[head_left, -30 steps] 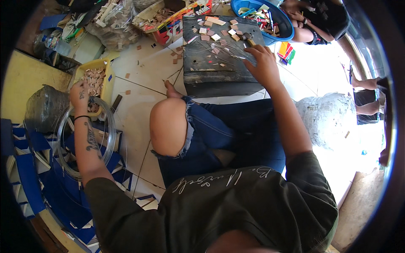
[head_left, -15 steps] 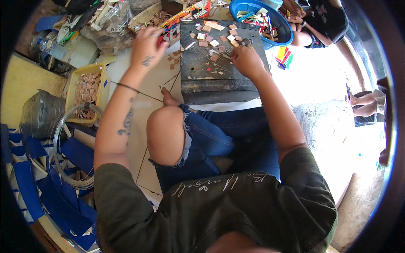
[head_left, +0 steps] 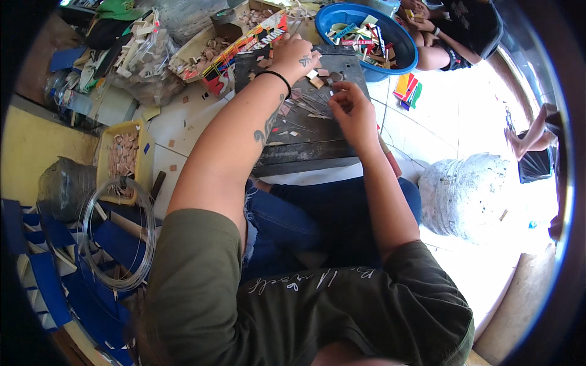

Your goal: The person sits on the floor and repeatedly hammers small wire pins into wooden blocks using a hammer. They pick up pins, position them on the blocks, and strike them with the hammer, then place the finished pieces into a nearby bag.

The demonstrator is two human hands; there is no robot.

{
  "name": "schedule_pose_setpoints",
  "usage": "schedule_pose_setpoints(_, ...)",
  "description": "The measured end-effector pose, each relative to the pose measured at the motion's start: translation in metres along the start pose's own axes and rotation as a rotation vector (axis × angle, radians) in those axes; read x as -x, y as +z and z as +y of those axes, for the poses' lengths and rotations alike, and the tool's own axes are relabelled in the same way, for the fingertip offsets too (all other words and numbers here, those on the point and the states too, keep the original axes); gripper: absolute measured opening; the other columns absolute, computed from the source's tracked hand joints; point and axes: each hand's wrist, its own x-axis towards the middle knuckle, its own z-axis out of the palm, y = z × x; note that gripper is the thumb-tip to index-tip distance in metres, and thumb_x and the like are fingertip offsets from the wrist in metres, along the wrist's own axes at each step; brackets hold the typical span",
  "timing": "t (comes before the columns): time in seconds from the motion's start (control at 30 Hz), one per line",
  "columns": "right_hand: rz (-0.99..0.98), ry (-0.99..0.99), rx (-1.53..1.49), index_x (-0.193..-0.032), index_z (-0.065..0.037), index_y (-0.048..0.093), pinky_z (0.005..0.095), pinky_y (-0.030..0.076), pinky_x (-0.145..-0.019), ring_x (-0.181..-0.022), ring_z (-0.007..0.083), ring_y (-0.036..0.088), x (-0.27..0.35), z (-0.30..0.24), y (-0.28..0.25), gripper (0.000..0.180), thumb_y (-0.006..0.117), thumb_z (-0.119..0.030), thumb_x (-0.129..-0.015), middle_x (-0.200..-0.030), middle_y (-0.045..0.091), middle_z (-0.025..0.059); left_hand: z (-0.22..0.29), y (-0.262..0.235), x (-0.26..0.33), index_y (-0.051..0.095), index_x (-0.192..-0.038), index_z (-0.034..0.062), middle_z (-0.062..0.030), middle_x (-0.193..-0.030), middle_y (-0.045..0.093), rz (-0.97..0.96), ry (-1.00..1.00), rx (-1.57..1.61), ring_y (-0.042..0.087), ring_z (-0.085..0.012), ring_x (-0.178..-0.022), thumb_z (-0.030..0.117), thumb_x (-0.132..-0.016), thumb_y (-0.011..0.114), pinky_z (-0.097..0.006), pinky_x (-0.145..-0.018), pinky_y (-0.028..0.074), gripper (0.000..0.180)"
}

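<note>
In front of my knees is a dark, worn block, its top scattered with small wooden pieces and thin wire-like rods. My left hand reaches across its far part, fingers bent down among the pieces; the fingertips and anything in them are hidden. At the block's right side my right hand is curled round what looks like a hammer. Its round, dark head shows beyond the fingers and its reddish-brown handle beside my forearm. Thumb and forefinger come near each other.
A printed carton of wooden pieces lies beyond the block, beside a blue basin of coloured strips. At left are a yellow tray, coiled wire and blue boxes. A wrapped bundle stands right; another person sits beyond.
My left hand has swung right, from beyond the block's left side onto its far part. My right hand has come nearer and its fingers have loosened somewhat. The view has shifted a little.
</note>
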Motion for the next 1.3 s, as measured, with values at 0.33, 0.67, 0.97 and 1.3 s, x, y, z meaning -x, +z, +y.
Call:
schedule_pose_setpoints(0.33, -0.034, 0.12, -0.32, -0.103, -0.004, 0.068, 0.0244, 0.048, -0.073, -0.078, 0.0137, 0.063, -0.002, 0.008, -0.014, 0.017, 0.063, -0.005, -0.087, -0.083, 0.068, 0.0074, -0.002, -0.027, 0.041, 0.065, -0.101, -0.0002, -0.0039, -0.083, 0.069, 0.233, -0.083, 0.844, 0.064, -0.0105, -0.076, 0.014, -0.087, 0.068, -0.025, -0.069, 0.051, 0.02)
schedule_pose_setpoints(0.67, -0.177, -0.045, 0.216, -0.097, -0.003, 0.068, 0.0252, 0.05, -0.07, -0.077, 0.0098, 0.065, 0.023, -0.008, -0.004, 0.016, 0.071, -0.01, -0.082, -0.084, 0.07, 0.005, 0.046, -0.048, 0.192, 0.066, -0.091, 0.0066, -0.0074, -0.084, 0.068, 0.268, 0.088, 0.544, 0.065, -0.0231, -0.081, 0.006, -0.079, 0.07, -0.036, -0.072, 0.05, 0.012)
schedule_pose_setpoints(0.97, -0.048, 0.099, -0.289, -0.094, 0.0, 0.07, 0.0221, 0.05, -0.073, -0.079, 0.0074, 0.065, 0.05, -0.012, -0.01, 0.012, 0.072, -0.005, -0.083, -0.085, 0.071, 0.0032, 0.031, -0.034, 0.191, 0.067, -0.082, 0.0116, -0.0009, -0.076, 0.067, 0.282, 0.137, 0.579, 0.061, -0.0227, -0.082, 0.012, -0.072, 0.074, -0.039, -0.081, 0.042, 0.012)
schedule_pose_setpoints(1.3, -0.023, -0.136, -0.064, -0.088, 0.002, 0.068, 0.025, 0.053, -0.069, -0.074, 0.0117, 0.068, 0.055, -0.02, -0.004, 0.01, 0.073, -0.004, -0.08, -0.083, 0.071, 0.008, 0.03, -0.033, 0.19, 0.068, -0.08, 0.0104, -0.0017, -0.075, 0.069, 0.22, 0.114, 0.702, 0.062, -0.0225, -0.08, 0.014, -0.07, 0.076, -0.039, -0.079, 0.044, 0.013)
